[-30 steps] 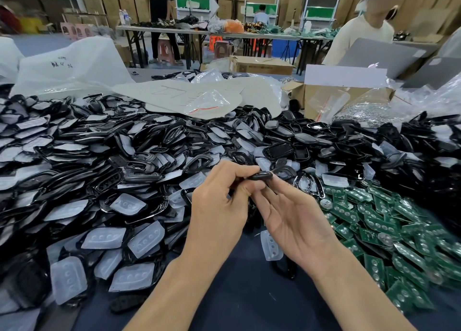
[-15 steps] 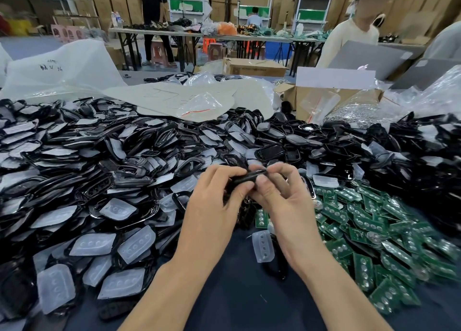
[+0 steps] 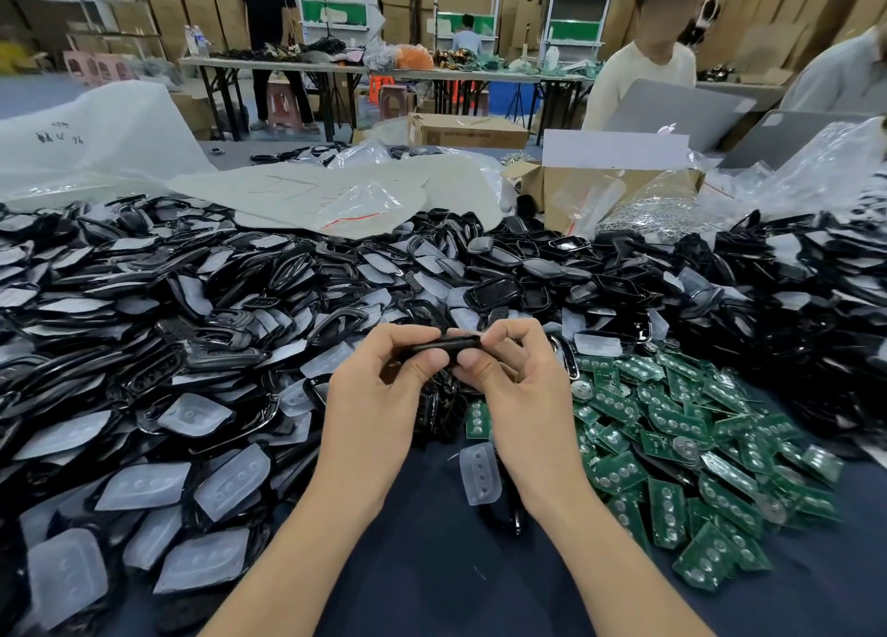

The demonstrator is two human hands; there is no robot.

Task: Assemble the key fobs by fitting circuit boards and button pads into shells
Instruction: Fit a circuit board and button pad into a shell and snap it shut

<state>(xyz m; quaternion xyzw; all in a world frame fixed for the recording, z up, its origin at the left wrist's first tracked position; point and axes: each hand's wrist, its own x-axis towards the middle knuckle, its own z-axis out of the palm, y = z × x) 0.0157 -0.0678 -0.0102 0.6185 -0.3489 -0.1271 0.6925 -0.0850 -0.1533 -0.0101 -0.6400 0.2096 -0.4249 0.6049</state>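
Note:
A black key fob shell (image 3: 444, 344) is held edge-on above the table, between both hands. My left hand (image 3: 384, 396) pinches its left end with thumb and fingers. My right hand (image 3: 516, 387) pinches its right end, fingers curled over the top. A heap of black shells and translucent button pads (image 3: 192, 348) covers the left and back of the table. Green circuit boards (image 3: 672, 435) lie piled at the right. One loose button pad (image 3: 480, 473) lies just below my right wrist.
A dark blue table surface (image 3: 432, 579) shows between my forearms. A cardboard box (image 3: 600, 190) and plastic bags (image 3: 96, 137) stand behind the heap. A person with a laptop (image 3: 672, 108) sits at the far right; other people work at tables further back.
My right hand has curled its fingers over the shell's right end; a second ago its palm lay open under it. Both hands now pinch the shell together.

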